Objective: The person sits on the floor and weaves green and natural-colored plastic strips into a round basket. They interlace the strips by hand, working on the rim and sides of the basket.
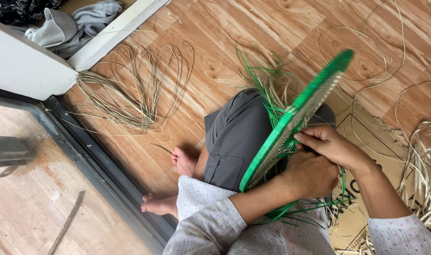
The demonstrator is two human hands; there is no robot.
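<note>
I see the green woven disc [295, 118] standing on edge over my lap, tilted up to the right. Right hand [331, 146] pinches its rim from above; left hand [310, 174] grips it lower down. Loose green strips [300, 210] hang below both hands.

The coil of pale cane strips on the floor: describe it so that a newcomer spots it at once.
On the wooden floor, beside the white door frame, lies the coil of pale cane strips. Unlike the scattered strands by the cardboard, it is gathered into long loops bunched at one end.
</note>
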